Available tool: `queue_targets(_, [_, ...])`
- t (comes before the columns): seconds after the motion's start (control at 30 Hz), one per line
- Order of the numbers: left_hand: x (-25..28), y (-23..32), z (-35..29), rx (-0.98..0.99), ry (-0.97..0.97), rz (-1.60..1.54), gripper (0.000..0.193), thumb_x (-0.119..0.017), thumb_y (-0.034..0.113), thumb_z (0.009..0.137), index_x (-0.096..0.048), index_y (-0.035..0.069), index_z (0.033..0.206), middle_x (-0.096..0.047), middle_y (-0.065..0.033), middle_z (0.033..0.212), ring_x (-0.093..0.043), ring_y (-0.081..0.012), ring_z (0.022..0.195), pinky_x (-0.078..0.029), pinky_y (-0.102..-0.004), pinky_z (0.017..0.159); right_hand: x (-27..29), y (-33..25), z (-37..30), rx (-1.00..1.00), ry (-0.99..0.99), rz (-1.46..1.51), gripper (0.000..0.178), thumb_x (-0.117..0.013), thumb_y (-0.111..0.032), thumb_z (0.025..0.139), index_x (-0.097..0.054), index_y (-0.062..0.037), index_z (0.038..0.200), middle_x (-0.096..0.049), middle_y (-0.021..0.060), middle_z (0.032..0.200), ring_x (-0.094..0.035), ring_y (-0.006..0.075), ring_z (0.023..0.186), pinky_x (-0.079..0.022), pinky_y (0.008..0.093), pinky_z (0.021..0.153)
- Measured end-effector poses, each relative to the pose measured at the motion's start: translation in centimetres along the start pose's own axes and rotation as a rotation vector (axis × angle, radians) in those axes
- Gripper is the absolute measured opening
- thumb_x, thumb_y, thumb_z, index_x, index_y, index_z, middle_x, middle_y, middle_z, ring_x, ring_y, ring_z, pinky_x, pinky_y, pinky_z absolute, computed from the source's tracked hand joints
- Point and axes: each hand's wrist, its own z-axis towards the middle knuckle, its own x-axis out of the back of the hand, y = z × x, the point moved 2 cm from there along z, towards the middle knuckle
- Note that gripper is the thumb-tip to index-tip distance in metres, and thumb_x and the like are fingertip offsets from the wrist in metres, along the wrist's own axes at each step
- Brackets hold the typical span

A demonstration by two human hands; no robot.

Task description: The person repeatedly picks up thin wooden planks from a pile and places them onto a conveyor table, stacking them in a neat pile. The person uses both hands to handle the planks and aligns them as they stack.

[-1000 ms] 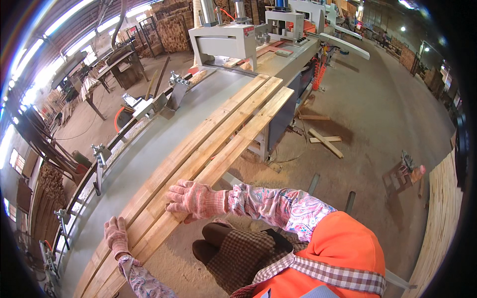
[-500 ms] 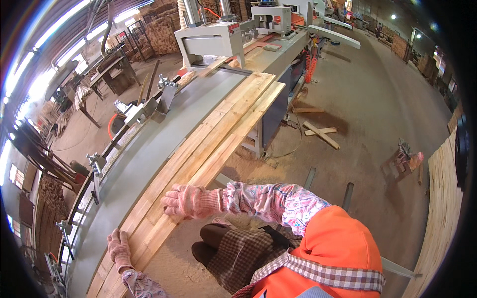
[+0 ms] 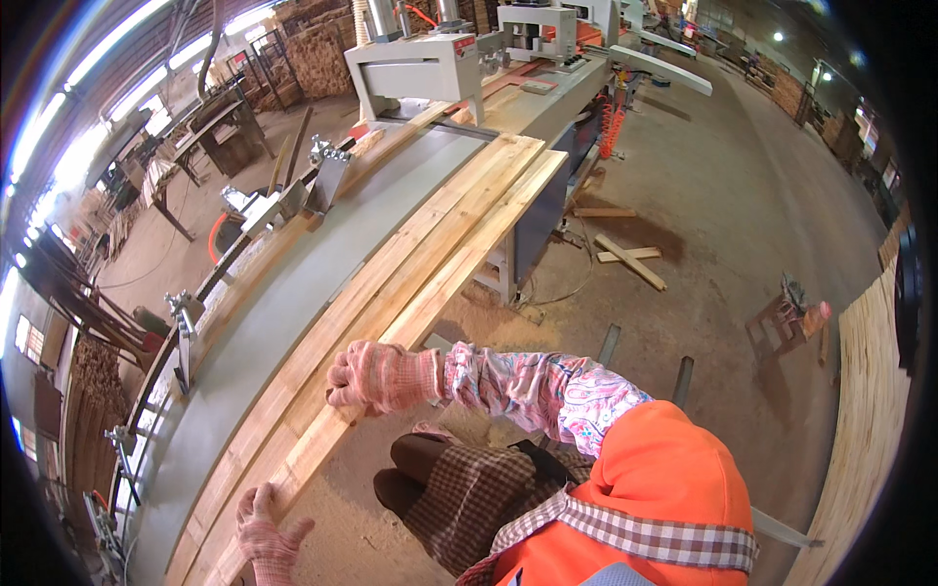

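Observation:
Several long, light wooden boards lie side by side along the near edge of a grey metal machine table. My right hand, in a pink knit glove, rests on the nearest board with its fingers curled over it. Closer to me, my left hand, gloved alike, is at the edge of the same board, fingers stretched and thumb held apart. Along the table's far side runs a narrow strip of wood, beside the rail and leading toward the machine.
A white machine housing stands at the table's far end. Metal clamps line the far rail. Loose wood offcuts lie on the floor to the right. A stack of pale boards stands at the far right.
The narrow wood strip now extends along the far rail toward me; before, it showed only near the machine. My left hand has moved right and nearer, its thumb spreading. My right hand has curled more.

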Motion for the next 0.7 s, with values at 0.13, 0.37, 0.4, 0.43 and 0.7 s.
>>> queue_targets(0.13, [-1.9, -3.2, -0.9, 0.196, 0.213, 0.191, 0.071, -0.088, 0.020, 0.057, -0.057, 0.018, 0.121, -0.056, -0.0085, 0.116, -0.053, -0.0300, 0.113, -0.046, -0.0405, 0.095, 0.7, 0.8, 1.6, -0.048, -0.165, 0.022, 0.032, -0.075, -0.033, 0.075, -0.070, -0.0173, 0.102, -0.062, 0.0020, 0.105, -0.062, 0.0244, 0.095, -0.051, 0.0378, 0.083])
queue_targets(0.37, [-1.5, -6.5, 1.6, 0.069, 0.313, 0.167, 0.064, -0.087, 0.021, 0.060, -0.061, 0.015, 0.118, -0.066, -0.0073, 0.101, -0.062, -0.0283, 0.097, -0.051, -0.0404, 0.084, 1.7, 3.0, 4.7, -0.306, -0.543, 0.393, 0.037, -0.067, -0.045, 0.083, -0.071, -0.0256, 0.114, -0.073, 0.0070, 0.095, -0.067, 0.0258, 0.085, -0.055, 0.0398, 0.078])
queue_targets(0.4, [-1.5, -6.5, 1.8, 0.071, 0.283, 0.144, 0.065, -0.088, 0.023, 0.060, -0.061, 0.014, 0.119, -0.066, -0.0075, 0.101, -0.062, -0.0281, 0.097, -0.051, -0.0403, 0.084, 3.9, 2.6, 5.1, -0.416, -0.576, 0.452, 0.041, -0.067, -0.045, 0.084, -0.068, -0.0244, 0.119, -0.073, 0.0078, 0.098, -0.068, 0.0259, 0.089, -0.055, 0.0402, 0.080])
queue_targets(0.43, [-1.3, -6.3, 1.7, 0.074, 0.250, 0.126, 0.067, -0.088, 0.024, 0.060, -0.061, 0.014, 0.120, -0.067, -0.0078, 0.101, -0.062, -0.0279, 0.096, -0.051, -0.0403, 0.083, 6.1, 2.2, 5.4, -0.528, -0.599, 0.510, 0.045, -0.067, -0.044, 0.084, -0.066, -0.0232, 0.124, -0.073, 0.0086, 0.101, -0.068, 0.0260, 0.093, -0.054, 0.0405, 0.082])
queue_targets(0.7, [-1.2, -5.4, 0.6, 0.115, 0.224, 0.136, 0.080, -0.088, 0.033, 0.059, -0.055, 0.015, 0.129, -0.068, -0.0056, 0.089, -0.064, -0.0260, 0.090, -0.051, -0.0393, 0.079, 1.1, -1.6, 11.7, 0.067, -0.632, -0.215, 0.062, -0.085, -0.027, 0.069, -0.060, -0.0181, 0.125, -0.064, 0.0104, 0.119, -0.060, 0.0293, 0.118, -0.055, 0.0445, 0.087])
